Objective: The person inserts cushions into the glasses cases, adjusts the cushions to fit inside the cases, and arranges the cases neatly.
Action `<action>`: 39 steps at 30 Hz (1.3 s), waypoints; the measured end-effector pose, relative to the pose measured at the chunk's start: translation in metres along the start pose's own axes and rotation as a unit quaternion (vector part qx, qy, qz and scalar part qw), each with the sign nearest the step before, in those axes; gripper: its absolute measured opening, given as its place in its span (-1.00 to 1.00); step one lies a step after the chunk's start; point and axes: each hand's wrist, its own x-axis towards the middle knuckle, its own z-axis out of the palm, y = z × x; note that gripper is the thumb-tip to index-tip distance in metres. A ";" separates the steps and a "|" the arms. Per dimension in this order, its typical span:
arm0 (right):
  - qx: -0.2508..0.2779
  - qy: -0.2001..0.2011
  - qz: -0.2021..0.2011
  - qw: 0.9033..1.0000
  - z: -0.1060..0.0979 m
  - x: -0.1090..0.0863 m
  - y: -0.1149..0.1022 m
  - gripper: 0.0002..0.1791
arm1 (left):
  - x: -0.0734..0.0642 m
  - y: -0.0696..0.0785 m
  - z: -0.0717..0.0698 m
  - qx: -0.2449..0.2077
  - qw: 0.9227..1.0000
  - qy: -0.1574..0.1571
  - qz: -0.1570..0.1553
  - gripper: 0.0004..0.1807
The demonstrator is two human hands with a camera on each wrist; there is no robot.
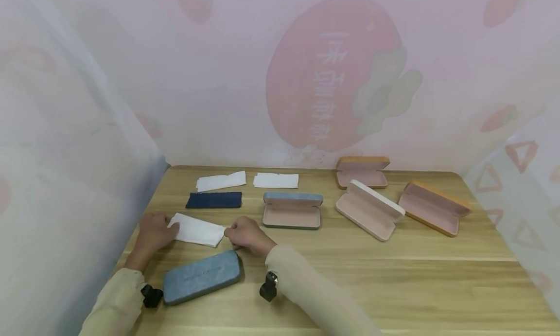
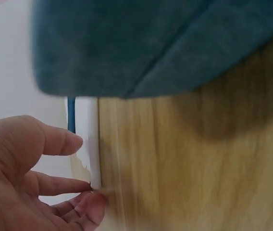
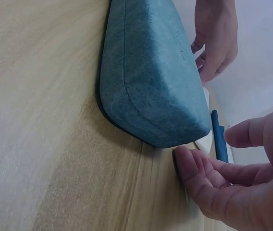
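A folded white cloth lies on the table between my two hands. At its left end is my left hand, with fingertips touching the cloth's edge and the thumb held apart from them in the left wrist view. My right hand is at the cloth's right end. Its fingers are loosely bent close to the tabletop, and its thumb stands apart in the right wrist view. Nearer to me, a closed blue glasses case lies between the forearms. It hides part of the cloth in both wrist views.
Behind the cloth lie a dark blue cloth and two white cloths. To the right stand an open blue case, an open white case and two open orange cases. A printed curtain borders the table.
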 end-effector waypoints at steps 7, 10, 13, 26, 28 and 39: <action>-0.009 0.015 0.007 1.000 0.003 -0.001 -0.002 -0.45 | 0.000 0.006 0.007 0.016 1.000 0.009 0.023 -0.57; -0.017 0.021 0.007 1.000 0.005 0.002 -0.003 -0.46 | 0.001 0.008 0.008 0.019 0.999 0.018 0.021 -0.74; -0.022 0.025 0.003 0.999 0.007 0.004 -0.004 -0.45 | 0.000 0.007 0.008 0.005 1.000 0.012 0.008 -0.68; -0.150 0.071 -0.053 0.985 0.022 0.015 -0.006 -0.42 | -0.015 0.008 -0.002 -0.026 0.999 0.043 0.020 -0.77; -0.195 0.080 -0.059 0.976 0.024 0.018 -0.006 -0.48 | -0.016 0.008 0.000 -0.027 0.998 0.049 0.029 -0.78; -0.334 0.086 -0.101 0.933 0.031 0.023 -0.005 -0.74 | -0.020 0.004 0.009 -0.042 0.999 0.021 0.002 -0.78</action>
